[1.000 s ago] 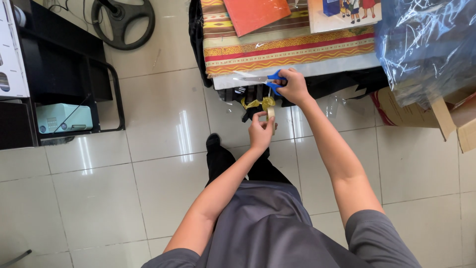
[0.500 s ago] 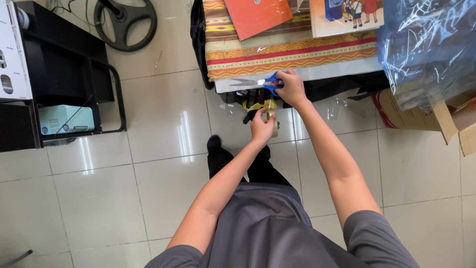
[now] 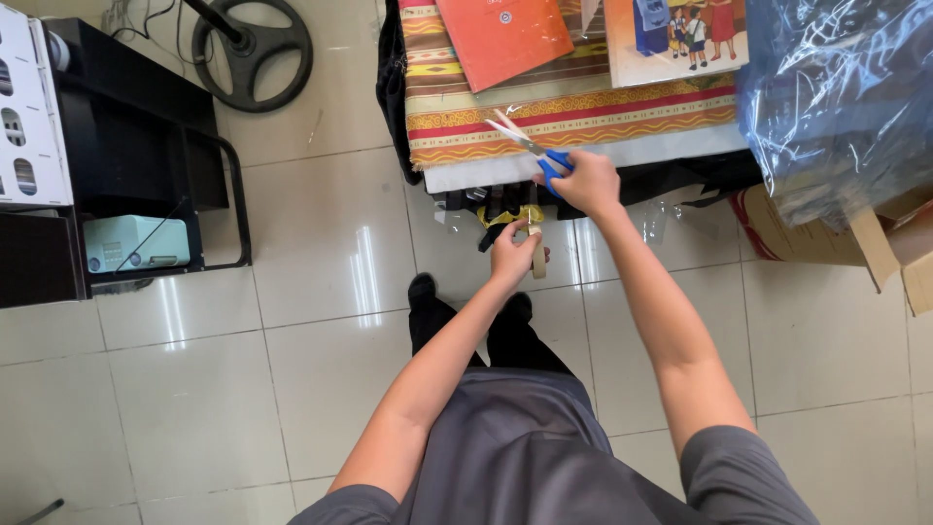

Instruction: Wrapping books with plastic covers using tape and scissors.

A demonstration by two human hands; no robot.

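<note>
My right hand (image 3: 586, 182) grips blue-handled scissors (image 3: 532, 148). Their open blades point up-left over the edge of a table covered with a striped cloth (image 3: 583, 122). Just below and to the left, my left hand (image 3: 513, 253) holds a small roll of pale tape (image 3: 536, 255) in front of the table's edge. An orange book (image 3: 505, 37) and a picture book (image 3: 675, 39) lie on the cloth beyond the scissors.
A bundle wrapped in blue plastic (image 3: 836, 102) sits at the right above a cardboard box (image 3: 875, 243). A black stand (image 3: 136, 165) holding a pale green device (image 3: 134, 243) is at the left. A steering wheel (image 3: 253, 49) lies on the tiled floor.
My right hand has lifted the scissors from the table's front edge up over the cloth, and the blades have opened. My left hand with the tape stays just below.
</note>
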